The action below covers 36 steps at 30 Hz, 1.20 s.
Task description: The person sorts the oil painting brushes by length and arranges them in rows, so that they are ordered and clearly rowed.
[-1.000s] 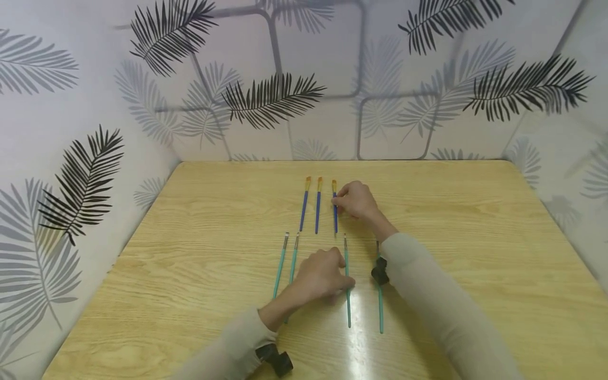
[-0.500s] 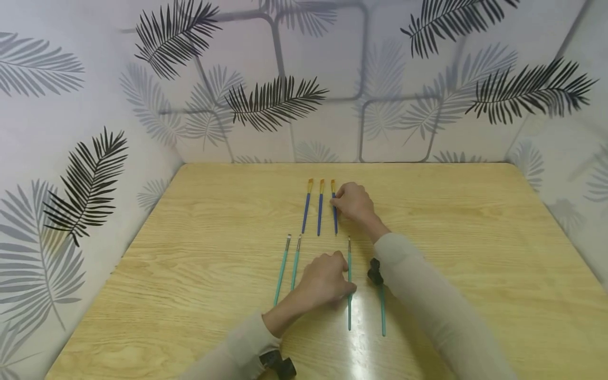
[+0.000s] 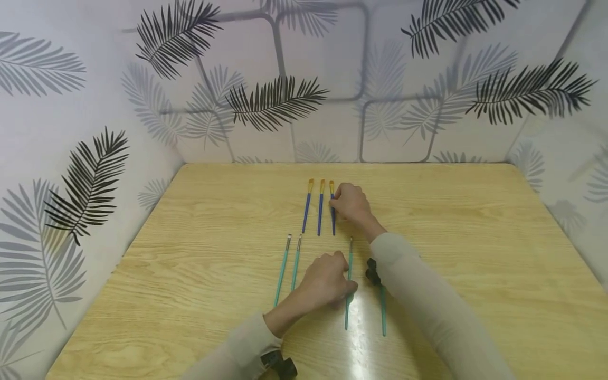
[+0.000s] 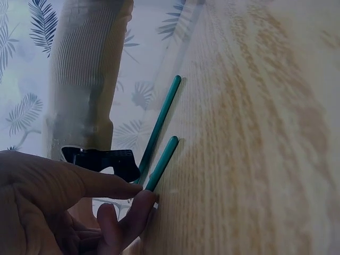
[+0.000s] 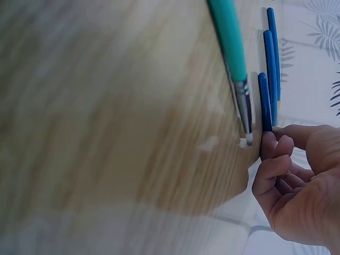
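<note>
In the head view my right hand (image 3: 352, 203) pinches a blue-handled paintbrush (image 3: 333, 226) with orange bristles, lying right of two similar blue brushes (image 3: 306, 211). The right wrist view shows thumb and fingertips at its blue handle (image 5: 264, 101). Nearer to me, my left hand (image 3: 325, 279) pinches a thin teal paintbrush (image 3: 347, 316) between thumb and finger. Its rounded handle end (image 4: 166, 159) sticks out past the fingertips in the left wrist view. Another teal paintbrush (image 3: 383, 316) lies to the right, partly hidden beneath the right forearm.
Two more teal paintbrushes (image 3: 282, 274) lie left of my left hand, their lower parts partly covered by that arm. All the brushes are on a wood-grain table (image 3: 190, 253). A leaf-patterned wall covering (image 3: 328, 126) borders the table at the back and sides.
My right hand has shifted left with the blue paintbrush, bringing it closer to the other two. The teal paintbrush in my left hand has turned slightly, its handle end swinging left.
</note>
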Tool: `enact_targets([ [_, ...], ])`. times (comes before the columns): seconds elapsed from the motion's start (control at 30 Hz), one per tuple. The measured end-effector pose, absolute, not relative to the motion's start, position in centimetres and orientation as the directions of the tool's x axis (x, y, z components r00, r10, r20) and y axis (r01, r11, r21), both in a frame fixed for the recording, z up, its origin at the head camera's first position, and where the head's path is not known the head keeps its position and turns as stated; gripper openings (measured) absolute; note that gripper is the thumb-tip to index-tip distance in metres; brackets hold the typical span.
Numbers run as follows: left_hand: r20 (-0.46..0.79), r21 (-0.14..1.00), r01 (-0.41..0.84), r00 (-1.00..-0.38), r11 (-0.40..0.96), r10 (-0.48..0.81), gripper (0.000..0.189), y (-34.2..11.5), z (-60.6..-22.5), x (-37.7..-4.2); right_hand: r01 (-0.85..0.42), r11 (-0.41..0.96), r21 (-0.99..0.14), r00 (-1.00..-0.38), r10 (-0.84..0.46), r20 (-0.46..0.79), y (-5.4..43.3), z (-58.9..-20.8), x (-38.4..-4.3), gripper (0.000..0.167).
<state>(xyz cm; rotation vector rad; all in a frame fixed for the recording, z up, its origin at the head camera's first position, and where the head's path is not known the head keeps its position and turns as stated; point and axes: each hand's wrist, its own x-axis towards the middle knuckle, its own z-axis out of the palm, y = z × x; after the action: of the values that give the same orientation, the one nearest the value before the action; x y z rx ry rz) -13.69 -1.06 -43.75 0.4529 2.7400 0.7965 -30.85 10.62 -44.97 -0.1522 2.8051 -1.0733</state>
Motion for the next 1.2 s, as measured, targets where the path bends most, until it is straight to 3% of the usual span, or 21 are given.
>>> enact_targets([
  [0.37, -0.147, 0.55, 0.209, -0.929, 0.809, 0.34, 0.034, -0.7, -43.6, -13.7, 0.003, 0.689, -0.725, -0.99, -0.1, -0.099, 11.3, -45.0, -30.5, 0.022],
  [0.57, -0.136, 0.573, 0.217, -0.926, 0.79, 0.353, 0.023, -0.7, -43.6, -13.6, 0.017, 0.686, -0.727, -0.989, -0.094, -0.111, 11.9, -44.7, -30.1, 0.026],
  [0.83, -0.125, 0.562, 0.228, -0.927, 0.795, 0.354, 0.026, -0.6, -43.5, -13.6, 0.02, 0.577, -0.816, -0.993, -0.086, -0.085, 13.2, -44.1, -29.0, 0.037],
  [1.2, -0.133, 0.527, 0.273, -0.909, 0.805, 0.396, 0.046, 0.1, -43.2, -13.5, 0.035, 0.442, -0.896, -0.995, -0.066, -0.071, 14.7, -43.1, -27.7, 0.036],
])
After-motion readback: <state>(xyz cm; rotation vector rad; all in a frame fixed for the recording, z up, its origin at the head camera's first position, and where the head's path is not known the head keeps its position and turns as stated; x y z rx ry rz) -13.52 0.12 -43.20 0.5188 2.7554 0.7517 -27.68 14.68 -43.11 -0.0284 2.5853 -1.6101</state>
